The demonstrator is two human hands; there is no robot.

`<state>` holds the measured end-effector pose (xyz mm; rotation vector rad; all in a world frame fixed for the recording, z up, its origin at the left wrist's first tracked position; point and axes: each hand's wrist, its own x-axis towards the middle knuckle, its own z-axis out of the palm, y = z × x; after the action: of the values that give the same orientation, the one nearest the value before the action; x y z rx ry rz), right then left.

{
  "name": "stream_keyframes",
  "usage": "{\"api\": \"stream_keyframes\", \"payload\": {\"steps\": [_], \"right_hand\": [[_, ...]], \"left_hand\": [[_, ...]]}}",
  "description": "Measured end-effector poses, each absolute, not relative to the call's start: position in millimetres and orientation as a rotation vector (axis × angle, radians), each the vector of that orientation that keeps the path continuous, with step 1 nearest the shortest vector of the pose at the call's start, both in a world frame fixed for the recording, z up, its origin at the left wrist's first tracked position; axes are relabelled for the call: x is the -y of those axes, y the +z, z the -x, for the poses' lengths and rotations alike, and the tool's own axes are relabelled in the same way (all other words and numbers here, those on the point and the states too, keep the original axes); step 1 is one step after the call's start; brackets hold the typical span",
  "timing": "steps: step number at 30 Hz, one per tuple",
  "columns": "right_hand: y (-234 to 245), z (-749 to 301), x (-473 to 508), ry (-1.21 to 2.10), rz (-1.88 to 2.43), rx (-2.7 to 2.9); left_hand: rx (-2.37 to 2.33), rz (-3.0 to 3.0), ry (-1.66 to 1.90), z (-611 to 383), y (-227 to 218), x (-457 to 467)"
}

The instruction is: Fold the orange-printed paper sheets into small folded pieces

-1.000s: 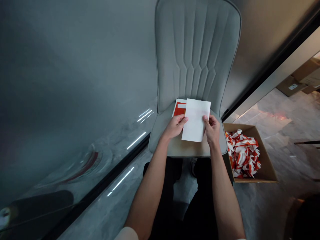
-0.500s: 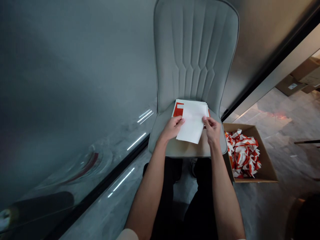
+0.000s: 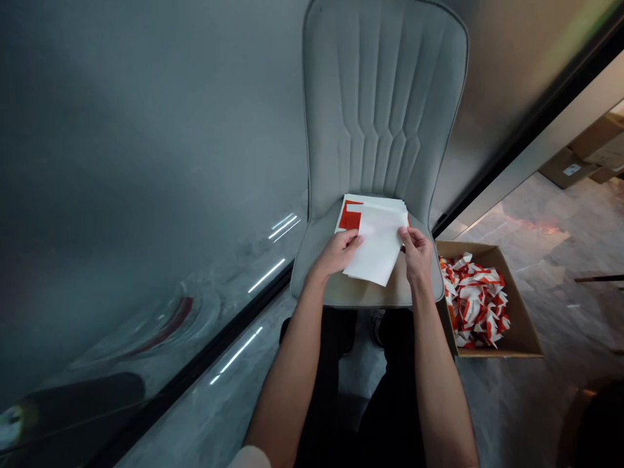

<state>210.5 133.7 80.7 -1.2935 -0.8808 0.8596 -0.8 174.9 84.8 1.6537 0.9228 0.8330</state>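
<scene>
Between my two hands is a white sheet of paper (image 3: 377, 250), its blank side facing up. My left hand (image 3: 341, 250) pinches its left edge, thumb on top. At the right edge, my right hand (image 3: 416, 250) grips it between thumb and curled fingers. Partly covered by the sheet, a stack of red-and-white printed papers (image 3: 350, 216) lies on the seat of a grey padded chair (image 3: 312, 260). The sheet's near end reaches over the front part of the seat.
Right of the chair, an open cardboard box (image 3: 521, 325) on the floor holds many folded red-and-white paper pieces (image 3: 475, 302). A glossy wall (image 3: 146, 162) runs along the left. More cardboard boxes (image 3: 568, 169) stand at the far right.
Both hands have shifted slightly right and toward me with the white sheet. A little more of the red print beneath it shows.
</scene>
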Motion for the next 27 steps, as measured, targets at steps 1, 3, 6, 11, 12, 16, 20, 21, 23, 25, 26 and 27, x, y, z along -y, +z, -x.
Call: {"api": "stream_keyframes", "payload": {"steps": [1, 3, 6, 11, 12, 16, 20, 21, 23, 25, 26, 27], "right_hand": [[80.2, -210.6, -134.1, 0.86, 1.291, 0.879], [79.4, -210.6, -134.7, 0.855, 1.285, 0.88], [78.7, -210.9, -135.2, 0.852, 1.281, 0.871], [79.2, -212.8, -135.2, 0.829, 1.267, 0.849], [79.4, -213.3, -135.1, 0.822, 1.261, 0.844], [79.3, -214.6, -135.3, 0.788, 1.264, 0.832], [78.8, -214.7, -135.7, 0.784, 1.26, 0.801], [78.8, -214.7, -135.7, 0.784, 1.253, 0.793], [79.3, -214.9, -135.4, 0.777, 1.247, 0.792], [80.3, -215.3, -134.6, 0.758, 1.259, 0.811], [81.1, -215.5, -134.0, 0.748, 1.268, 0.823], [82.1, -215.6, -133.4, 0.74, 1.277, 0.833]], "left_hand": [[-0.922, -1.651, 0.821, 1.0, 85.2, -174.7], [-0.919, -1.645, 0.802, 1.4, 85.9, -174.2], [-0.92, -1.639, 0.803, 2.0, 87.4, -173.3], [-0.927, -1.659, 0.796, 3.2, 89.5, -172.1], [-0.929, -1.666, 0.793, 3.4, 89.6, -172.0], [-0.938, -1.7, 0.79, 4.2, 89.5, -172.6], [-0.942, -1.719, 0.781, 4.8, 88.7, -173.1], [-0.939, -1.72, 0.781, 5.0, 88.4, -173.2], [-0.929, -1.721, 0.785, 5.7, 87.7, -173.4], [-0.921, -1.729, 0.782, 6.5, 87.2, -173.4], [-0.92, -1.734, 0.78, 7.0, 87.1, -173.4], [-0.921, -1.739, 0.778, 7.5, 87.1, -173.3]]}}
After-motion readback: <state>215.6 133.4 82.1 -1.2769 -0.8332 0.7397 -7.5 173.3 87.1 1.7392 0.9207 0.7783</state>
